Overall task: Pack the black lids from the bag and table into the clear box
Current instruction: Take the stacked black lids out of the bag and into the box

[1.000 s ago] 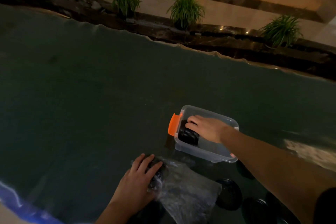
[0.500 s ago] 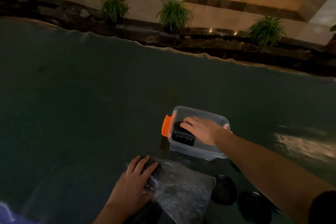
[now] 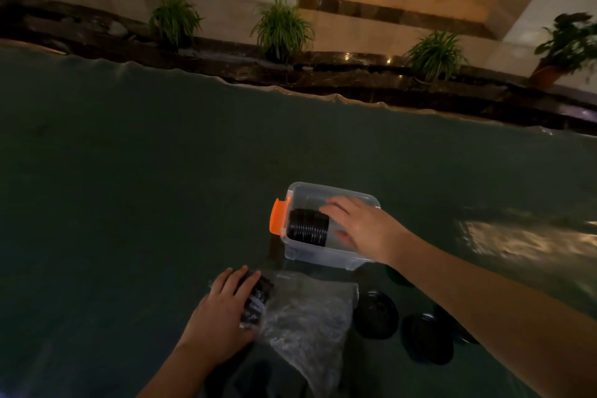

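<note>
A person packs black lids at a dark green table [image 3: 129,203] in a dim lobby. The right hand [image 3: 361,226] reaches into the clear box [image 3: 323,255], fingers spread and loose, with the fingertips just beside a row of black lids [image 3: 308,227] lying on edge at the box's left end, next to its orange latch [image 3: 278,216]. Whether the fingertips touch the row cannot be told. The left hand [image 3: 223,310] lies flat on the near end of a crumpled clear plastic bag [image 3: 307,317], fingers pressed down over a second bunch of black lids [image 3: 258,300] inside it; it presses rather than pinches. The bag sits just in front of the box. To the right of the bag, two loose lids [image 3: 376,317] lie flat on the table near each other, partly under the right forearm, and more dark shapes beside them are too dim to make out. Beyond the table's far edge stands a row of potted plants [image 3: 281,29] along a dark ledge.
</note>
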Motion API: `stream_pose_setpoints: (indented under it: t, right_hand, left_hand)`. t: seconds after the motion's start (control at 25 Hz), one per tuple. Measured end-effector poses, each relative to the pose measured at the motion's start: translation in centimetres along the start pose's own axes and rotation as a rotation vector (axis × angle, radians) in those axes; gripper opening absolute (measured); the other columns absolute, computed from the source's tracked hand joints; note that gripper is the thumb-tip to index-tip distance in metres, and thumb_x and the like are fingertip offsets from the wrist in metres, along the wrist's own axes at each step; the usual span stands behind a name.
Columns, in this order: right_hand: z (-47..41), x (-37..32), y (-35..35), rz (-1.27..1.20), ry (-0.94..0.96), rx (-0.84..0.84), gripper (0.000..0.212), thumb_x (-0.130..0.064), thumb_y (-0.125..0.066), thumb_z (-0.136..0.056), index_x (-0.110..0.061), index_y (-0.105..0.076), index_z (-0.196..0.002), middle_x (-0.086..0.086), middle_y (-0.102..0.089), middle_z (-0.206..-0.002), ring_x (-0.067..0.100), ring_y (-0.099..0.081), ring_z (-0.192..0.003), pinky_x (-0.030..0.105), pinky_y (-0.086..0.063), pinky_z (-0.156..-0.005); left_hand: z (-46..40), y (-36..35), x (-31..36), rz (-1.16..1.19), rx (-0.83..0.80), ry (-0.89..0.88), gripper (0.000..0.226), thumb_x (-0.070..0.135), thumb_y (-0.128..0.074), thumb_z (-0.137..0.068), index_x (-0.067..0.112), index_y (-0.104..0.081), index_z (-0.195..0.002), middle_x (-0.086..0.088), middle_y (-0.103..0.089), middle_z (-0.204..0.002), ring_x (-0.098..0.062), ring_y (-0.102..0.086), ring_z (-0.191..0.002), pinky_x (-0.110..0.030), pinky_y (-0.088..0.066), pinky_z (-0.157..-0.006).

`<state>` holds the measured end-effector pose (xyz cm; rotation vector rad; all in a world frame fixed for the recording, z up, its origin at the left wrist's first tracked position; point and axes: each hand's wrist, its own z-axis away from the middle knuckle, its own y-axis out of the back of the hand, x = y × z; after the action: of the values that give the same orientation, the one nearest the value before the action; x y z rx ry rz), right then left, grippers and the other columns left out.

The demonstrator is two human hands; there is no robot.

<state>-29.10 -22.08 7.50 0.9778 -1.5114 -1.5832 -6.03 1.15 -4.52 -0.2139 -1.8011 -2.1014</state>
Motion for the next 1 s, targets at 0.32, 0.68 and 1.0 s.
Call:
stream_pose_setpoints:
  t: [0.32,0.68,1.0]
  right_hand:
    - [10.9,-5.2,0.8,-0.112,0.071,0.102,0.028,-0.027,-0.062,-0.093,-0.017,-0.061,-0.119,0.001,-0.060,-0.114,0.017,-0.057,-0.100,0.029,-0.052,-0.084]
    - [14.6,-8.2,-4.9,-0.094,0.180,-0.023,0.036,-0.022,-0.061,-0.094,-0.011,-0.066,-0.127,0.005,-0.067,-0.126,0.019,-0.062,-0.117,0.027,-0.043,-0.107]
    - [10.0,-10.3,-8.1,-0.054,0.285,-0.170,0.060,-0.015,-0.053,-0.100,-0.008,-0.030,-0.155,0.010,-0.027,-0.163,0.024,-0.018,-0.151,0.040,-0.016,-0.122]
  left_hand:
    - [-0.6,0.9,0.2,-0.067,0.008,0.029,0.101,0.080,-0.049,-0.068,0.033,-0.024,-0.154,0.002,-0.028,-0.162,-0.024,-0.019,-0.149,-0.050,-0.042,-0.107]
    - [-0.2,2.1,-0.1,-0.065,-0.049,0.118,0.145,0.091,-0.063,-0.037,0.032,-0.004,-0.156,-0.001,-0.015,-0.164,-0.027,-0.015,-0.149,-0.053,-0.037,-0.112]
    - [2.3,2.1,-0.7,-0.069,-0.020,0.210,0.143,0.075,-0.079,-0.047,0.024,-0.004,-0.157,-0.002,-0.022,-0.162,-0.027,-0.022,-0.147,-0.049,-0.036,-0.114]
